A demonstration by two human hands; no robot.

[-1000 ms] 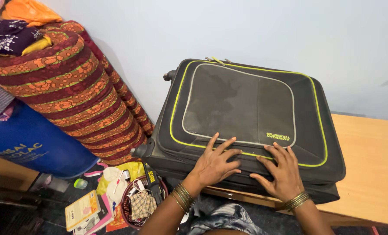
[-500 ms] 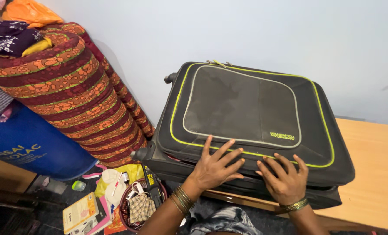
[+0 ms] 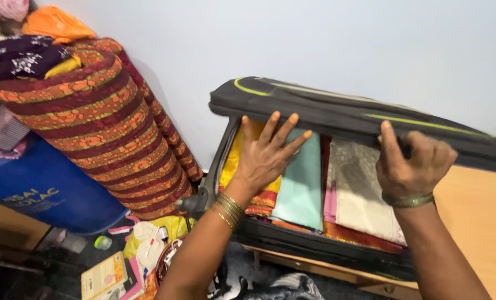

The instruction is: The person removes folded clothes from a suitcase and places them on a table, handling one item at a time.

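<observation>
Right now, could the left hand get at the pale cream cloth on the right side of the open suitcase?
Probably yes. The right hand holds the suitcase lid up, so the folded clothes lie uncovered. The left hand rests on the yellow and teal cloths, and the cream cloth lies just beyond them with nothing between.

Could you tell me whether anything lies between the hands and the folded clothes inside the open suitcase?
Nothing visible does. The suitcase lid is raised, gripped at its edge by the right hand, so the folded clothes lie exposed. The left hand is spread flat against the lid's edge, directly above the yellow and teal pieces.
</observation>
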